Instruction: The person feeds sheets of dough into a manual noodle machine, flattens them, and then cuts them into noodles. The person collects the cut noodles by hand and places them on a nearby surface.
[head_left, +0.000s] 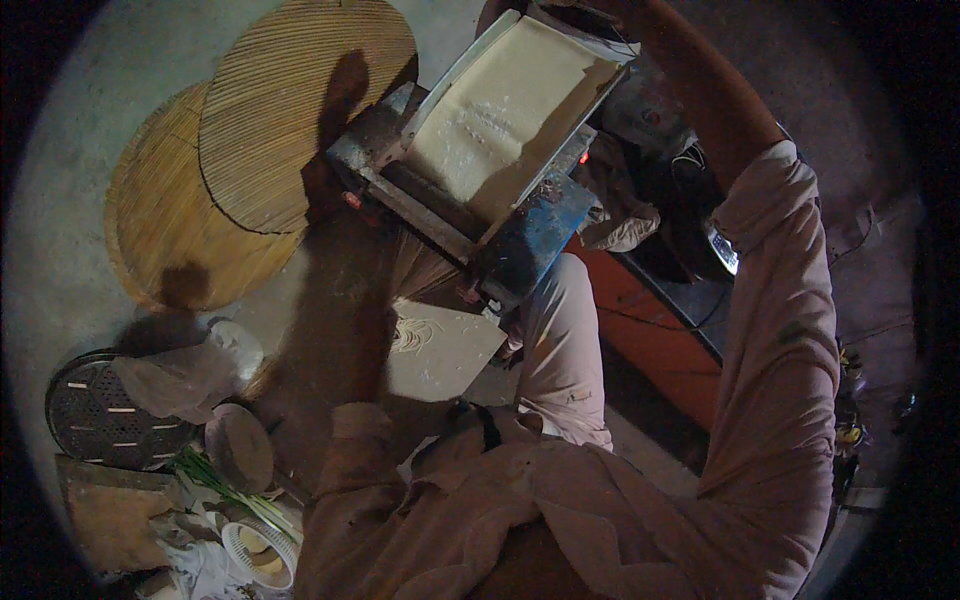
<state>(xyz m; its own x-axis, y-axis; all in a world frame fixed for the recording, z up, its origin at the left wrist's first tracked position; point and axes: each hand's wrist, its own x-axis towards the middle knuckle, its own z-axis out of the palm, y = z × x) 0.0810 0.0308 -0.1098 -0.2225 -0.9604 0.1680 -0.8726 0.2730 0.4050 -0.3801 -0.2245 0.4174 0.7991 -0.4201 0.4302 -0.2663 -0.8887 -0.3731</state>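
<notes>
A noodle machine (536, 232), worn and blue-painted, stands before me with a tray on top. A pale flour-dusted dough sheet (495, 97) lies along the tray down to a dark roller (431, 187). My right arm reaches over the tray's far end, where my right hand (600, 6) is mostly cut off by the picture's top edge. My left hand (324, 191) is a dark shape in shadow by the machine's left side; its fingers and any contact cannot be made out. Below the machine, thin noodle strands (412, 335) lie on a pale board (446, 360).
Two round woven bamboo trays (262, 127) overlap at the left. Lower left are a dark perforated tray (112, 412), a plastic bag (180, 375), spring onions (232, 491) and a white basket (259, 551). An orange-sided piece of furniture (660, 337) stands at the right.
</notes>
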